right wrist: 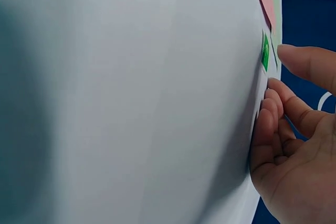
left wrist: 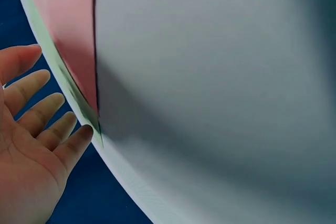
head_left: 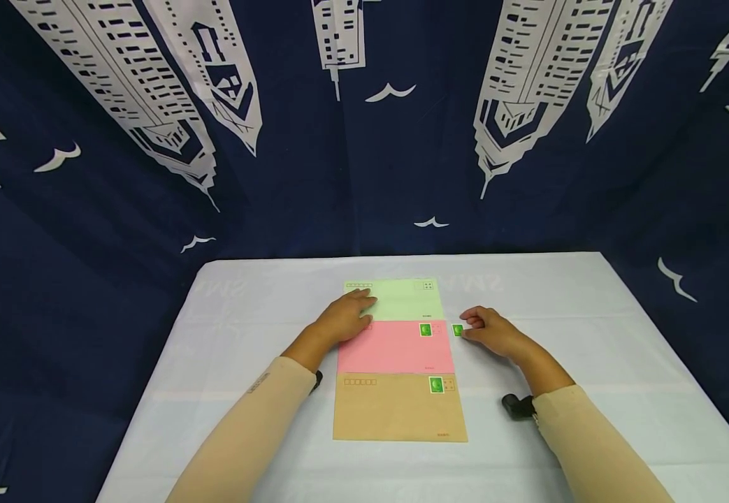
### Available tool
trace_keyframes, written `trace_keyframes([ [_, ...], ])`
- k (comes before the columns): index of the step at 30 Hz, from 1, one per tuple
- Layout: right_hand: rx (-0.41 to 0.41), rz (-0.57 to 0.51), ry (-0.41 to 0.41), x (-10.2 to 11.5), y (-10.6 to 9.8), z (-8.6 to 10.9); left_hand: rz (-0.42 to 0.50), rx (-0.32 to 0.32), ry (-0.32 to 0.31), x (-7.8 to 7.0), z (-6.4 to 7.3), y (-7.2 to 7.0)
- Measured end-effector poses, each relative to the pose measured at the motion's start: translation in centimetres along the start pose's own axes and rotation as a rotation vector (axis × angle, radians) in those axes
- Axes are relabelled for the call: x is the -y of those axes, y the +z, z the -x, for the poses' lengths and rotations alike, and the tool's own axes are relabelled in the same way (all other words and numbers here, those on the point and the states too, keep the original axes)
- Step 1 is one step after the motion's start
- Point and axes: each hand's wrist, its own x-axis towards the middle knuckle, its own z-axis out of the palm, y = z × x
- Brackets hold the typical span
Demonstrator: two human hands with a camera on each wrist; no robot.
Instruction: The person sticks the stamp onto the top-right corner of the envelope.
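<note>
My left hand (head_left: 347,318) rests with spread fingers at the left of the light green envelope (head_left: 402,300), its thumb by the top of the pink envelope (head_left: 395,349). In the left wrist view those fingers (left wrist: 39,114) are extended. Right of the pink envelope lies a small green stamp (head_left: 457,330) on the white cloth. My right hand (head_left: 492,331) is at the stamp, its thumb tip by the lower right corner. From the right wrist, thumb and index finger stand apart beside the stamp (right wrist: 265,52), the other fingers loosely bent.
Below the pink envelope lies a brown envelope (head_left: 398,409). Green stamps sit on the pink and brown envelopes near their upper right corners. The white-covered table (head_left: 244,314) meets a dark blue printed curtain (head_left: 314,188) at the back.
</note>
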Motion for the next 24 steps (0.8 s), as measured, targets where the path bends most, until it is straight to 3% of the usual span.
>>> trace_keyframes([
  [15,-0.014,0.002,-0.010,0.2,0.2,0.3,-0.065,0.019,-0.023,0.1,-1.0,0.3],
  [24,-0.042,0.012,-0.010,0.2,0.6,0.4,-0.070,-0.008,-0.026,-0.1,-1.2,0.3],
])
